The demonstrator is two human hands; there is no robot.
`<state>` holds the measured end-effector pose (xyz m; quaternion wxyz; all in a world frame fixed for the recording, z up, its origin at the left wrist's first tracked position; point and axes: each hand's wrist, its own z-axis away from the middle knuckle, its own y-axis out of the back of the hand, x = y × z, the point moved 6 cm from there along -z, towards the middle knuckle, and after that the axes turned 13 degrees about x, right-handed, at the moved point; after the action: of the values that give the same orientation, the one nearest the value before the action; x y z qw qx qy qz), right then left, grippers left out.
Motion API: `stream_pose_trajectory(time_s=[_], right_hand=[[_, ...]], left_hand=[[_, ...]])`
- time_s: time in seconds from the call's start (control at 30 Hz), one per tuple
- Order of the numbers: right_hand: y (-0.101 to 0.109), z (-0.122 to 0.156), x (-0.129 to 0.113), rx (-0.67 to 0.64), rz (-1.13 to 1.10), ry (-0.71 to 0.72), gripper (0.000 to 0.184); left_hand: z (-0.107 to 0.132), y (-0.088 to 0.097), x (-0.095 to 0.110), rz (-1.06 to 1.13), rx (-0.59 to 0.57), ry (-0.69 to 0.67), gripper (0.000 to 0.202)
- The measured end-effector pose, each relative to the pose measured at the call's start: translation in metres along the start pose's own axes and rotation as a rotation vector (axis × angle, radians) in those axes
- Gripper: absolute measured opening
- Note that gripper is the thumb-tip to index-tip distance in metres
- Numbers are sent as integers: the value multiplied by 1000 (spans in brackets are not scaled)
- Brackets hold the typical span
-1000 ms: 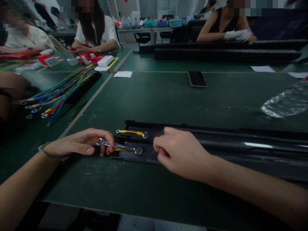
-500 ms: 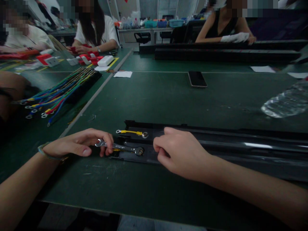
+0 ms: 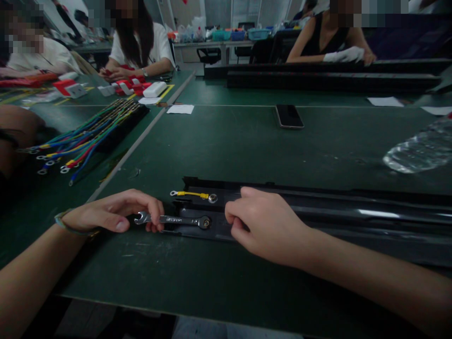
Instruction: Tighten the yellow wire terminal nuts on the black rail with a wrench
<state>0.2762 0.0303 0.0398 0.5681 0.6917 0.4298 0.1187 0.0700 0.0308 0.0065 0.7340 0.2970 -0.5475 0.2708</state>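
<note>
A long black rail (image 3: 353,212) lies across the green table (image 3: 229,150) in front of me. My left hand (image 3: 113,214) pinches the open end of a small steel wrench (image 3: 176,220), whose ring end sits on a fastener at the rail's left end. My right hand (image 3: 264,221) is closed, resting on the rail just right of the wrench; what its fingers press on is hidden. A short yellow wire (image 3: 192,194) with ring terminals lies on the rail just behind the wrench.
A bundle of coloured wires (image 3: 84,139) lies at the left. A phone (image 3: 288,116) lies mid-table, a plastic bottle (image 3: 420,148) at the right. More black rails (image 3: 332,80) lie at the back, where other people sit working with red and white parts.
My left hand has swung the wrench handle toward me, from tilted to nearly level with the rail. The right hand has stayed put.
</note>
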Motion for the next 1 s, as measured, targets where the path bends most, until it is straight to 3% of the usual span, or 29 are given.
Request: stream_pose_trajectory(time_s=[1.0], right_hand=[[0,0,-1,14,9,20,10]], left_hand=[[-1,4,-4,44,49,7,44]])
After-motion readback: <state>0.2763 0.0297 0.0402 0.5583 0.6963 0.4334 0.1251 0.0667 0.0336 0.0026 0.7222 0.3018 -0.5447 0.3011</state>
